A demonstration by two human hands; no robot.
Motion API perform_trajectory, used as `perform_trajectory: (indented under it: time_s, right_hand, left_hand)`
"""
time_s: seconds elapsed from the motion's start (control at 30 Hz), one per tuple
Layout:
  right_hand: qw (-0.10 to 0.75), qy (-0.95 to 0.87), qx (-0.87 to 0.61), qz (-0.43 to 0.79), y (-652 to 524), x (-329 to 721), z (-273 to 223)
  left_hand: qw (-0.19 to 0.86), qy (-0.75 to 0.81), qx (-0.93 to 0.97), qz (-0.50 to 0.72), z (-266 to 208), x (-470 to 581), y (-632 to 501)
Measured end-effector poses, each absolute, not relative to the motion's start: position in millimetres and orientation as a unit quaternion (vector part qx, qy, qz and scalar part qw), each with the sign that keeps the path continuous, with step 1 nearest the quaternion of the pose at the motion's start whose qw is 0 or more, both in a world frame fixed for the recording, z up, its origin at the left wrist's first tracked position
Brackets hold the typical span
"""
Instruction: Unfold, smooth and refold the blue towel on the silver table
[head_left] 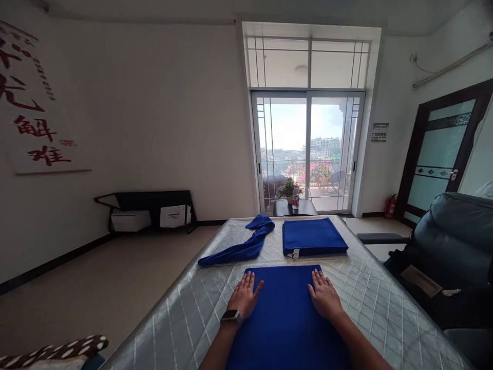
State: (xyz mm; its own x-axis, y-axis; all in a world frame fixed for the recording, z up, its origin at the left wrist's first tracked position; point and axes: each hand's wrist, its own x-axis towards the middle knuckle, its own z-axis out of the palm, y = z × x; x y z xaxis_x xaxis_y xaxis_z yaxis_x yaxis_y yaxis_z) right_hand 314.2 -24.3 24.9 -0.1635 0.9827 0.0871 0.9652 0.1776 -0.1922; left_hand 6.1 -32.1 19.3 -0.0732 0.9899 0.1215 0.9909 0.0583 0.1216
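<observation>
A blue cloth [287,318] lies flat in a neat rectangle on the silvery quilted table cover [185,308], its near end cut off by the frame's bottom. My left hand [244,297], with a watch on the wrist, rests flat on its left edge near the far corner. On the opposite edge lies my right hand [324,294], palm down with fingers stretched out. Beyond it sits a folded blue cloth [314,236] with a white tag at its near edge. To the left of that, a loose twisted blue cloth [241,249] trails across the cover.
A black armchair [454,246] stands close on the right. Behind the table's far edge, a small dark table [283,207] bears a plant [288,189] and a bottle [295,198]. Patterned fabric [65,349] shows at lower left. A black rack [154,203] stands against the wall.
</observation>
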Motion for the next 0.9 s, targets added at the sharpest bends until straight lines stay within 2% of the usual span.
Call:
perform_trajectory:
  time_s: [0.43, 0.57, 0.9]
  right_hand:
    - [0.091, -0.763, -0.638, 0.036, 0.0, 314.9, 32.8]
    - [0.099, -0.758, -0.644, 0.039, 2.5, 313.8, 26.1]
    - [0.119, -0.760, -0.638, 0.045, -0.4, 316.9, 27.2]
  left_hand:
    - [-0.020, -0.726, -0.684, -0.072, 33.3, 9.6, -40.5]
    - [-0.014, -0.720, -0.688, -0.085, 31.3, 8.9, -38.8]
    - [0.019, -0.737, -0.675, -0.030, 30.5, 16.5, -38.8]
